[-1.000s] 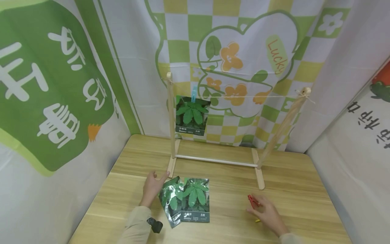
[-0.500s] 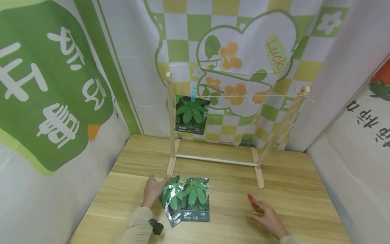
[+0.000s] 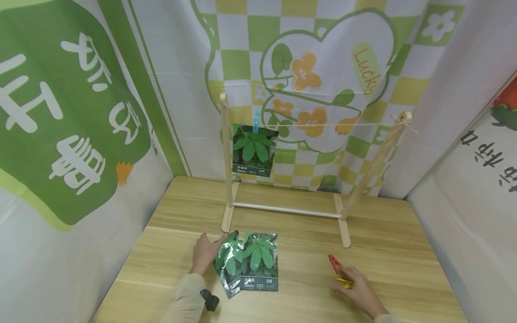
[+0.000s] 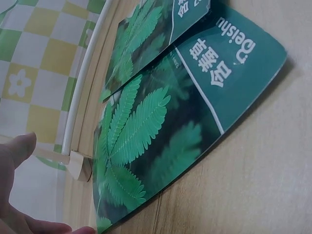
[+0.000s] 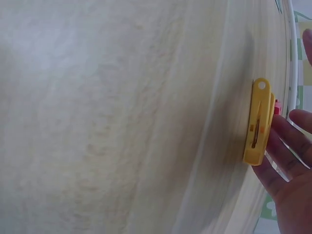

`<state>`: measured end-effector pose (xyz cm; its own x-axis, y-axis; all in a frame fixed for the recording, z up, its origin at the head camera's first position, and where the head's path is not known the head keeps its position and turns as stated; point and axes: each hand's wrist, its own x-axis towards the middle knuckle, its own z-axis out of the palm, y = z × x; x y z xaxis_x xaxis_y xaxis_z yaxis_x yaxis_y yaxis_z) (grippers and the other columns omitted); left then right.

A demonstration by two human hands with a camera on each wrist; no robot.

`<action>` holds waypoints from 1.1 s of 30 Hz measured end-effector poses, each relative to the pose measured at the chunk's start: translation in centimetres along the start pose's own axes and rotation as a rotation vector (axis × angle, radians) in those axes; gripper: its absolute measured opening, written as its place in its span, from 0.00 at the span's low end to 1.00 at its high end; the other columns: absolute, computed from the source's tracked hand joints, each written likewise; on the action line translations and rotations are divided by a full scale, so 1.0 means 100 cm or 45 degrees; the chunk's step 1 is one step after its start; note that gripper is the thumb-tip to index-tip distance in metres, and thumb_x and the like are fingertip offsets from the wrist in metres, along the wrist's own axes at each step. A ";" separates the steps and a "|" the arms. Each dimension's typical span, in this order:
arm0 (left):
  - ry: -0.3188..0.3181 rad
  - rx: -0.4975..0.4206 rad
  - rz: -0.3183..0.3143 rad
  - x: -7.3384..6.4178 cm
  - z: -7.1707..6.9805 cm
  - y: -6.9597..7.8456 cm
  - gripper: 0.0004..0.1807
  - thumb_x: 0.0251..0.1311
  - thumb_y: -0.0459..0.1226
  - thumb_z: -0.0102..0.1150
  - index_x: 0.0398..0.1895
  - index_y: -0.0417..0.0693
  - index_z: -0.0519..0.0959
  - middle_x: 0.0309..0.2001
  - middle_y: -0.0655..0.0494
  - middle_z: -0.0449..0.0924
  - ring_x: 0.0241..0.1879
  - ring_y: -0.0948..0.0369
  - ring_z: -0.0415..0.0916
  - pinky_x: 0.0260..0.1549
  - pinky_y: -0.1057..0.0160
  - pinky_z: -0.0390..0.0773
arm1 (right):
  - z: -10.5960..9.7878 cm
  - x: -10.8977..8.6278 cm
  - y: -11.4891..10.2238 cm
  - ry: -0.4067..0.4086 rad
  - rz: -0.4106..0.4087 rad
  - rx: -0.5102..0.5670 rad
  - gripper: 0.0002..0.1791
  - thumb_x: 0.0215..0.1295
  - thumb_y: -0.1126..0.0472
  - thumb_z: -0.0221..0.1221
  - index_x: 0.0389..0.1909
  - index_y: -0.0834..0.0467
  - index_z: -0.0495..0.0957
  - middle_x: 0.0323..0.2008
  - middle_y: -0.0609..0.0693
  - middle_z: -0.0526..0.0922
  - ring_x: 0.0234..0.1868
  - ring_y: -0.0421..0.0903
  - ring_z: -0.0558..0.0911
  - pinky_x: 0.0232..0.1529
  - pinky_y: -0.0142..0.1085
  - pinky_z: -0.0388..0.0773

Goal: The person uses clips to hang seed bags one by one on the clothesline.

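Touching right hand (image 3: 361,291): yellow clip (image 5: 258,124); beside left hand (image 3: 203,254): packets (image 3: 260,262).

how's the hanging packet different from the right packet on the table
The hanging packet is upright; the right packet lies flat. A blue clothespin grips the hanging packet; the right packet has none. Both show the same green leaf picture above a dark label band.

Wood-grain tabletop (image 3: 303,260), green-checkered curtain (image 3: 319,89) behind, printed side drapes (image 3: 76,112)
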<state>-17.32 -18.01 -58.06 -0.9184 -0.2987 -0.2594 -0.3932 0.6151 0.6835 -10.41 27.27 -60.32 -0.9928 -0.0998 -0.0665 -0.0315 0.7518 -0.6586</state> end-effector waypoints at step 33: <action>-0.008 0.062 -0.016 -0.004 -0.003 -0.003 0.52 0.61 0.60 0.56 0.66 0.20 0.56 0.61 0.17 0.61 0.60 0.27 0.63 0.56 0.35 0.70 | 0.002 -0.008 0.006 -0.072 0.064 -0.151 0.32 0.44 0.55 0.75 0.53 0.60 0.80 0.46 0.48 0.82 0.46 0.45 0.80 0.49 0.43 0.79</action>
<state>-16.81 -18.26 -57.95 -0.9136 -0.3021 -0.2723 -0.4063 0.6460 0.6462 -9.57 27.64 -60.78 -0.9854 -0.0940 -0.1416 0.0016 0.8280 -0.5607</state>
